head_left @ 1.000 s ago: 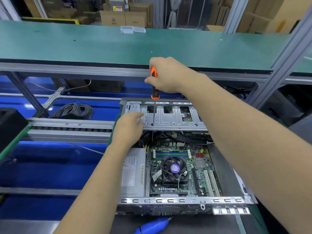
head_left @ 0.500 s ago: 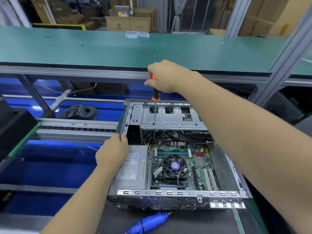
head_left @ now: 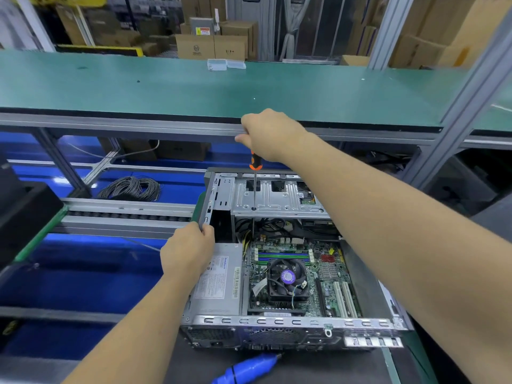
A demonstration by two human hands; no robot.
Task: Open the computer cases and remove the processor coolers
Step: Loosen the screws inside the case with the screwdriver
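Note:
An open computer case (head_left: 291,322) lies flat in front of me with its motherboard exposed. The black processor cooler fan (head_left: 288,279) with a purple centre label sits in the middle of the board. My right hand (head_left: 270,135) grips an orange-and-black screwdriver (head_left: 255,184) held upright, its shaft passing down through a hole in the silver drive cage (head_left: 277,199). My left hand (head_left: 187,252) holds the case's left side wall, just above the grey power supply (head_left: 219,281).
A blue electric screwdriver (head_left: 246,368) lies on the dark mat in front of the case. A coil of grey cable (head_left: 131,188) sits on the blue lower shelf at left. A green conveyor belt (head_left: 194,87) runs across behind, with cardboard boxes (head_left: 212,47) beyond.
My left hand came off the drive cage top and moved down-left to grip the case's side wall. The right hand keeps the screwdriver in the cage hole.

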